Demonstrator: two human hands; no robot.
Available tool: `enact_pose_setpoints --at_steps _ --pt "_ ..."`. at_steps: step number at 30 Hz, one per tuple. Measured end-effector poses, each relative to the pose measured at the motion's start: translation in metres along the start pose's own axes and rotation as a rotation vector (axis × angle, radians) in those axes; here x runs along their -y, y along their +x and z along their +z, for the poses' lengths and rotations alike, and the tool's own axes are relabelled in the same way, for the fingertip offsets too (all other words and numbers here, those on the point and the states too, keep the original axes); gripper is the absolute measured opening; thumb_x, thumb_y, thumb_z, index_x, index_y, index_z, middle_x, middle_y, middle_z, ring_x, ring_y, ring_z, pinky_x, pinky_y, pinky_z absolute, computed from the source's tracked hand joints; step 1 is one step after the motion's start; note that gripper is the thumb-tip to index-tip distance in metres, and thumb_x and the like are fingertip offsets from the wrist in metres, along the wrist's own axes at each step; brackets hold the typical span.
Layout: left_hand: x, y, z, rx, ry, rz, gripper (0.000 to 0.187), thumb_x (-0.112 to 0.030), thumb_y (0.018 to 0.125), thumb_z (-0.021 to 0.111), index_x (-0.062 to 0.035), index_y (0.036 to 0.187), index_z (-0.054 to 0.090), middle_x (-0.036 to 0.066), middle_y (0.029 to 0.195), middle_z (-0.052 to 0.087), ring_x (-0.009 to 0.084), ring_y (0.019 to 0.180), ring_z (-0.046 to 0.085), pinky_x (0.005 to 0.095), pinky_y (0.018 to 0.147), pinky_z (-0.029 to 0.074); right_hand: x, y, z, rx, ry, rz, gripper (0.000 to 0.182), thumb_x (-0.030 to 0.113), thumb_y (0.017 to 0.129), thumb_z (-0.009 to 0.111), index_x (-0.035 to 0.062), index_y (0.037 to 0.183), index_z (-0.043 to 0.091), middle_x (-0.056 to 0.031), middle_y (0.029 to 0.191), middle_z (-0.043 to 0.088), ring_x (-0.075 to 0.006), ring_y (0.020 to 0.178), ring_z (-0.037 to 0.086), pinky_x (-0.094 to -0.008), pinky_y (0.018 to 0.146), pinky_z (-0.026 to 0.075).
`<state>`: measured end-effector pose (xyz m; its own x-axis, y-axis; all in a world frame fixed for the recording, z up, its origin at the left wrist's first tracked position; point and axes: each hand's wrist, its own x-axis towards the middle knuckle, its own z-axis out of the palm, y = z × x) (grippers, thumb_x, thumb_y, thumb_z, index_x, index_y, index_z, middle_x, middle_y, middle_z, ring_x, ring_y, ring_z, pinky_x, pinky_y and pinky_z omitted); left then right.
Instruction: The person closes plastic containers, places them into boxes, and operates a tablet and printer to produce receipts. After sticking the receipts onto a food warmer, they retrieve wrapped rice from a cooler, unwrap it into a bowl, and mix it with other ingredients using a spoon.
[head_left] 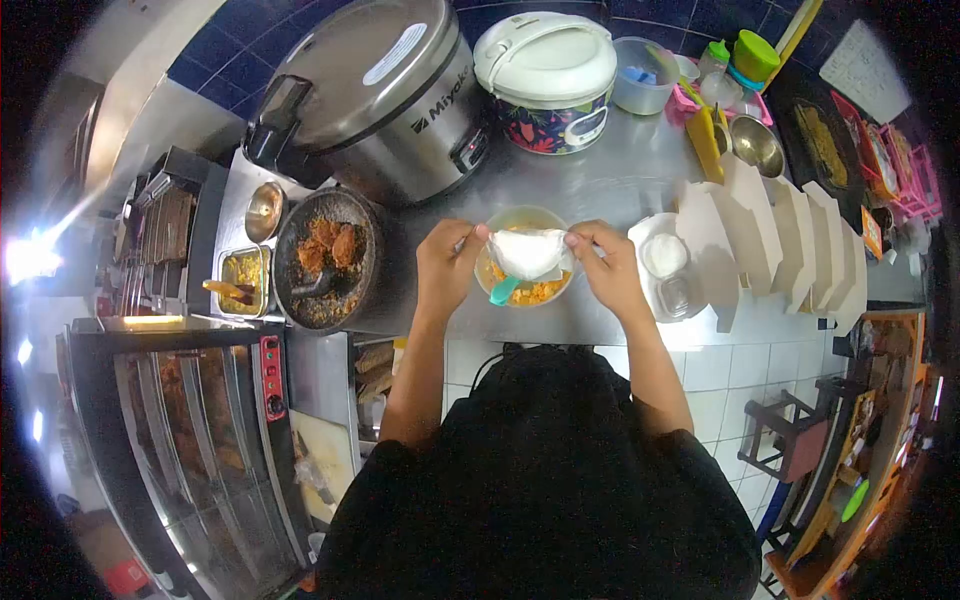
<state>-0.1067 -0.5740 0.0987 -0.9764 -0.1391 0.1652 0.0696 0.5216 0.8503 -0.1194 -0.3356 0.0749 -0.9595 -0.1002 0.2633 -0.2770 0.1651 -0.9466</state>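
Both of my hands are raised over a round bowl (488, 285) holding yellow-orange crumbly food (540, 293) and a turquoise spoon (504, 290). Between them is a thin white wrapper (530, 253), paper or plastic, bulging in the middle; I cannot make out what is inside. My left hand (448, 262) pinches its left edge between thumb and fingers. On the opposite edge, my right hand (608, 265) has the same kind of pinch. Just right of that hand lies an open white takeaway box (645, 235) with a mound of white rice (664, 256) and a small clear cup (683, 295).
Left of the bowl stands a stone mortar (375, 262) with fried pieces, beside a metal tray (243, 310). A large steel rice cooker (400, 120) and a white floral one (545, 85) stand behind. Open cartons (775, 235) line the right. A glass warmer (190, 430) is at lower left.
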Motion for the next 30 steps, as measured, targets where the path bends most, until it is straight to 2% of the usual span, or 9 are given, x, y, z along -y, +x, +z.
enact_pose_setpoints --at_steps 10,13,15,17,18,23,26,29,30 --pt "0.001 0.001 0.009 -0.204 0.196 0.267 0.015 -0.014 0.084 0.071 0.0005 0.082 0.067 0.015 0.087 0.066 0.0315 0.078 0.062 0.0372 0.072 0.048 -0.019 0.005 -0.001 0.015 -0.328 -0.305 0.011 0.008 0.084 0.065 0.0038 0.091 0.072 -0.0136 0.095 0.071 -0.0319 0.093 0.065 -0.0403 0.087 0.052" --pt "0.004 0.018 0.012 -0.211 0.349 0.368 0.016 -0.014 0.085 0.07 0.0008 0.085 0.068 0.016 0.088 0.066 0.0316 0.081 0.064 0.0365 0.075 0.05 -0.015 0.007 0.002 0.036 -0.359 -0.282 0.011 0.009 0.084 0.065 0.0047 0.092 0.071 -0.0135 0.094 0.071 -0.0323 0.092 0.065 -0.0407 0.085 0.052" --pt "0.003 -0.01 0.01 -0.22 0.165 0.198 0.016 -0.015 0.084 0.07 -0.0003 0.078 0.065 0.013 0.083 0.065 0.033 0.078 0.06 0.0403 0.072 0.046 -0.014 -0.017 0.007 0.043 -0.374 -0.212 0.01 0.009 0.087 0.064 0.0042 0.092 0.07 -0.0139 0.094 0.07 -0.0328 0.09 0.065 -0.04 0.083 0.052" --pt "0.002 -0.003 0.014 -0.21 0.117 0.19 0.017 -0.015 0.085 0.07 -0.0001 0.079 0.066 0.014 0.082 0.065 0.0329 0.076 0.06 0.0412 0.071 0.047 -0.011 -0.001 0.009 0.036 -0.303 -0.019 0.011 0.012 0.091 0.06 0.0043 0.092 0.068 -0.0148 0.094 0.069 -0.0334 0.089 0.065 -0.0408 0.082 0.051" --pt "-0.005 -0.005 0.014 -0.214 0.144 0.242 0.017 -0.016 0.085 0.069 -0.0002 0.079 0.066 0.014 0.082 0.065 0.0329 0.076 0.061 0.0411 0.07 0.047 -0.014 -0.003 0.007 0.134 -0.3 0.125 0.021 0.021 0.092 0.061 0.0044 0.105 0.064 -0.0183 0.101 0.067 -0.0362 0.095 0.063 -0.0423 0.084 0.05" --pt "-0.016 0.001 0.026 -0.082 0.115 0.147 0.016 -0.016 0.087 0.066 -0.0009 0.082 0.068 0.014 0.083 0.064 0.0333 0.076 0.062 0.0408 0.07 0.049 -0.018 -0.014 0.028 0.197 -0.086 -0.053 0.052 0.034 0.086 0.068 0.0033 0.125 0.05 -0.0231 0.115 0.061 -0.0394 0.11 0.059 -0.0438 0.094 0.046" --pt "-0.03 0.007 0.023 0.097 0.077 0.238 0.018 -0.018 0.088 0.066 -0.0014 0.081 0.068 0.013 0.082 0.063 0.0327 0.08 0.062 0.0399 0.071 0.05 -0.008 -0.013 0.035 0.227 -0.37 -0.172 0.054 0.034 0.084 0.07 0.0037 0.126 0.052 -0.0239 0.114 0.062 -0.0383 0.109 0.06 -0.0407 0.094 0.047" --pt "-0.039 0.009 0.018 0.195 -0.051 0.39 0.019 -0.018 0.087 0.07 0.0006 0.092 0.067 0.016 0.087 0.064 0.0303 0.078 0.063 0.0371 0.071 0.05 -0.003 -0.01 0.04 0.282 -0.078 0.131 0.056 0.033 0.086 0.07 0.0011 0.128 0.053 -0.0212 0.112 0.064 -0.0318 0.105 0.063 -0.0367 0.093 0.047" --pt "-0.046 0.005 0.02 -0.001 -0.004 0.311 0.023 -0.018 0.086 0.07 0.0 0.099 0.066 0.015 0.091 0.064 0.0295 0.08 0.063 0.0371 0.072 0.05 -0.01 -0.011 0.046 0.174 0.087 0.204 0.053 0.032 0.088 0.069 -0.0006 0.127 0.053 -0.0183 0.11 0.065 -0.0279 0.103 0.063 -0.0355 0.091 0.048"
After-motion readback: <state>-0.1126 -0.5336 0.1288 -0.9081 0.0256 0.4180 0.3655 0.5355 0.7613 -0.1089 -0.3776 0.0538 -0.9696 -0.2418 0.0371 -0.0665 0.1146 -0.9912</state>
